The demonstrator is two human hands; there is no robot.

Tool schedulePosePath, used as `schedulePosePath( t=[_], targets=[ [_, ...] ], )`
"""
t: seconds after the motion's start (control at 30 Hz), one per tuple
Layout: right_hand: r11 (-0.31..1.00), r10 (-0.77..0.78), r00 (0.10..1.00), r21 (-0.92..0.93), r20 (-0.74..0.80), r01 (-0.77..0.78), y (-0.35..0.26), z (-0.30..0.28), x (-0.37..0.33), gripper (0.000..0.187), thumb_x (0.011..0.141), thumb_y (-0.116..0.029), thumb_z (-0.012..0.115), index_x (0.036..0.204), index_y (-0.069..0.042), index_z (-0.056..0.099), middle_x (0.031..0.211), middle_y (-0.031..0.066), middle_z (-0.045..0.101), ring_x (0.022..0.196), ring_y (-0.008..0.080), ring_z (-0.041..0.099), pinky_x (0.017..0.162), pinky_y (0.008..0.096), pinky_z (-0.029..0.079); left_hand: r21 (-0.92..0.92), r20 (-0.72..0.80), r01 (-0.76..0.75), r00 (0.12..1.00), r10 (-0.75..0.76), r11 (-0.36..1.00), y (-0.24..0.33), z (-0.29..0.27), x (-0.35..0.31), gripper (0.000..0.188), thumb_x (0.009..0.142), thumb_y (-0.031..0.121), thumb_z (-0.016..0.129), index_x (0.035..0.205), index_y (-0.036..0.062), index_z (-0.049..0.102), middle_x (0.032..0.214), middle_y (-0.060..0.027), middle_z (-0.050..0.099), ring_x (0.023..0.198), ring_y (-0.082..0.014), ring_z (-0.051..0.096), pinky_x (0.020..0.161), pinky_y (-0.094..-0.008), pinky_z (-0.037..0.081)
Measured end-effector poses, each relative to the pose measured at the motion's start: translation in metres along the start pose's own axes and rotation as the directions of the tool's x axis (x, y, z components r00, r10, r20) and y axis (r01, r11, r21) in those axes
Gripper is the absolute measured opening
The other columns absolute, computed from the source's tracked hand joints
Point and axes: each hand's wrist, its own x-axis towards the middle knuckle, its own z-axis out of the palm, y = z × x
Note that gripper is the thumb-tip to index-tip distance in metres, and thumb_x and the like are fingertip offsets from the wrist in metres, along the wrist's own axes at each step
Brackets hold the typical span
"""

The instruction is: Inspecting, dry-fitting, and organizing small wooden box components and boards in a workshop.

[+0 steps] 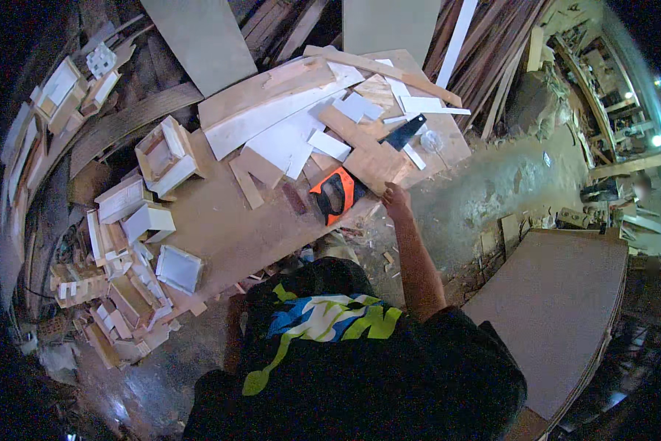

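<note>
My right hand (396,200) is closed at the near right corner of a brown wooden board (374,163), and it appears to grip that edge. The board lies across a handsaw. On one side of it shows the saw's orange and black handle (336,195), and on the other its dark blade (407,132); the middle of the blade is covered. White panel offcuts (282,140) and a small white block (329,145) lie beside the board. Only a dim part of my left arm shows, low beside my body; the left hand is out of sight.
Several small wooden boxes (169,158) crowd the left end of the workbench (220,235). Long timber strips (492,66) lean behind it. A stack of large brown sheets (558,309) stands at the right. Wood scraps (389,261) litter the floor.
</note>
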Motion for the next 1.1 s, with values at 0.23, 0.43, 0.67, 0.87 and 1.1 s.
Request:
schedulePosePath(
  t=[0.23,0.43,0.67,0.87,1.1],
  targets=[
    [0.984,0.039,0.994,0.167,0.103,-0.055,-0.044,0.066,-0.007,0.023,0.077,-0.02,0.054,0.098,-0.011,0.054,0.085,0.0047,0.049,0.07,0.0162,0.046,0.062,0.0269,0.038,0.327,0.031,0.024,0.999,-0.037,0.945,0.032,0.021,-0.048,0.027,0.083,0.016,0.045,0.105,0.0034,0.054,0.091,-0.0089,0.06,0.078,-0.0211,0.058,0.071,-0.0331,0.047],
    [0.955,-0.263,0.947,-0.089,0.184,0.282,-0.06,0.125,-0.025,0.036,0.075,-0.008,0.058,0.107,0.001,0.044,0.104,0.0113,0.053,0.097,0.0256,0.052,0.077,0.0406,0.046,0.554,-0.005,0.049,0.998,-0.056,0.831,0.098,0.016,-0.048,0.026,0.083,0.016,0.045,0.105,0.0035,0.054,0.09,-0.0088,0.06,0.078,-0.0208,0.058,0.071,-0.0324,0.047],
    [0.637,-0.531,0.733,-0.371,0.425,0.676,-0.156,0.178,-0.111,0.032,0.081,-0.011,0.055,0.11,0.003,0.049,0.101,0.008,0.057,0.093,0.0136,0.053,0.082,0.0271,0.041,0.455,-0.257,-0.106,0.935,0.245,0.884,0.209,0.022,-0.041,0.021,0.084,0.015,0.048,0.098,0.0018,0.055,0.083,-0.0082,0.059,0.076,-0.0165,0.055,0.072,-0.029,0.044],
    [0.293,-0.345,0.552,-0.471,0.759,0.832,-0.226,0.253,-0.177,0.025,0.077,-0.014,0.056,0.096,0.003,0.053,0.084,0.0129,0.061,0.079,0.0171,0.058,0.071,0.029,0.045,0.242,-0.546,-0.601,0.564,0.619,0.762,0.358,0.031,-0.021,0.017,0.083,0.014,0.053,0.09,-0.0007,0.055,0.082,-0.0048,0.057,0.08,-0.0128,0.053,0.075,-0.0262,0.041],
    [-0.229,0.231,0.399,-0.349,0.887,0.909,-0.251,0.309,-0.202,0.029,0.078,-0.019,0.057,0.092,0.006,0.053,0.083,0.0168,0.058,0.075,0.023,0.056,0.069,0.0315,0.042,0.122,-0.337,-0.72,0.618,0.71,0.684,0.41,0.065,-0.001,0.028,0.082,0.012,0.055,0.106,-0.0003,0.05,0.098,-0.0059,0.055,0.089,-0.0119,0.051,0.081,-0.0245,0.04]
  ],
)
